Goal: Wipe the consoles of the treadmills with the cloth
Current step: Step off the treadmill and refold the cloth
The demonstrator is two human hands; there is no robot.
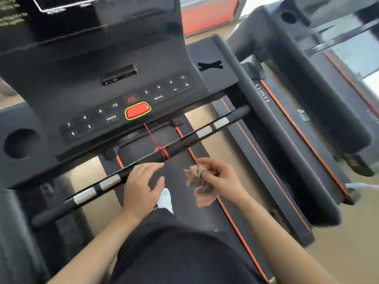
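Counting from the middle of the frame, two bare hands show: the left hand [141, 189] lies flat with its fingers [151, 168] spread open over the black crossbar [143, 158], holding nothing; the right hand [219, 177] sits just right of centre with its fingers [205, 174] pinched shut on one small pinkish cloth [202, 187], which hangs crumpled below them, clear of the bar and well below the console [114, 78].

Two treadmills are in view; the nearer one fills the left and centre, the second treadmill [307, 89] runs down the right edge of the frame. On the nearer console sits one red stop button [137, 111] ringed in yellow, with a row of numbered keys on each side of it, marked PROG at the left and MODE at the right; one red cord [158, 144] drops from under the button and is wound around the crossbar. Four silver grip plates are on that bar: two at the lower left [98, 188], two at the upper right [212, 127].

One round cup holder [20, 143] at the left edge looks dark inside; its contents cannot be made out; another round recess [288, 17] shows at the upper right, equally dark.

One white shoe [166, 199] stands on the belt [184, 210] between the hands.
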